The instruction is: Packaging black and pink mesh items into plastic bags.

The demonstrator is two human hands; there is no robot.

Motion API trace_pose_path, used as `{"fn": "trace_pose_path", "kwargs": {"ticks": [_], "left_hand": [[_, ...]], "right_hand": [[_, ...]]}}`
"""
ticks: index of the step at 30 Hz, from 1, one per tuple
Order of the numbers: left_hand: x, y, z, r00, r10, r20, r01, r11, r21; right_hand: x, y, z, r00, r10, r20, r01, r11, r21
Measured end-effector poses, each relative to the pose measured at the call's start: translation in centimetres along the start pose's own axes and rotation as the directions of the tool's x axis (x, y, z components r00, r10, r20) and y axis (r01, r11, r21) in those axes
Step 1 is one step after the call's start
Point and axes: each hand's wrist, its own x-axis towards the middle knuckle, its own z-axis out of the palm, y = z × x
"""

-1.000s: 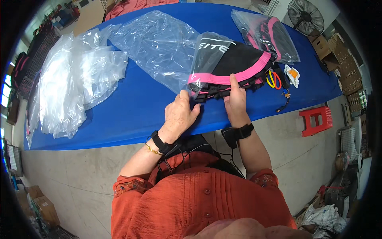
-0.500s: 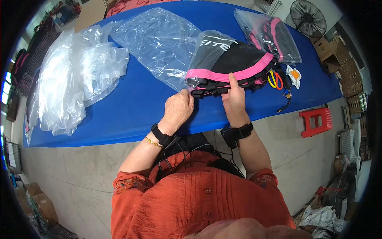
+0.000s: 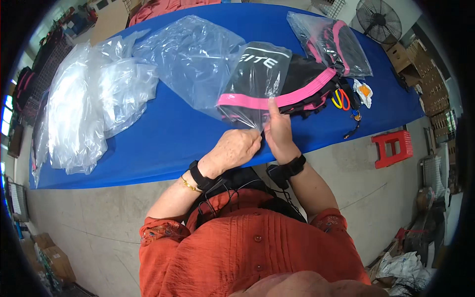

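A folded black fabric piece [image 3: 302, 74] with a pink band and black loops along its near edge lies on the table. Its left part is inside a clear plastic bag [image 3: 188, 64]. My left hand [image 3: 235, 147] is closed, pinching the bag's gathered edge just below the pink band. My right hand [image 3: 278, 132] grips the near edge of the fabric, thumb on top over the band and fingers hidden beneath. The two hands almost touch. Beyond the fabric at the far right lies a similar bagged black-and-pink piece [image 3: 336, 44].
Clear plastic bags [image 3: 79, 109] are heaped on the left of the blue-covered table [image 3: 163, 133]. Scissors [image 3: 341, 99] with yellow and red handles and a small white-and-orange packet [image 3: 364, 93] lie at right. A red stool [image 3: 392, 148] and a fan [image 3: 380, 20] stand beyond the table.
The bag now covers more of the fabric's left part. My left hand has moved right with the bag's edge, and my right hand has shifted slightly left and nearer.
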Motion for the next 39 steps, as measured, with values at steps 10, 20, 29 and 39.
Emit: {"fn": "trace_pose_path", "kwargs": {"ticks": [10,20,29,39], "left_hand": [[-1.5,0.6,-2.2,0.996,0.047,0.076,-0.061,0.977,0.204],[-5.7,-2.8,-4.7,0.994,-0.105,-0.04,0.113,0.937,0.332],[-5.7,-3.3,-4.6,0.991,-0.124,-0.057,0.135,0.954,0.266],[-5.2,-8.6,-7.7,0.973,-0.206,-0.108,0.231,0.91,0.345]], "right_hand": [[-3.1,-0.8,-1.4,0.839,0.498,0.218,-0.48,0.867,-0.133],[-1.6,-15.6,-6.8,0.957,0.11,0.269,0.153,0.596,-0.788],[13.6,-19.5,-10.6,0.855,-0.404,0.325,0.409,0.14,-0.902],[8.8,-19.1,-11.5,0.904,-0.116,0.412,0.428,0.233,-0.873]]}}
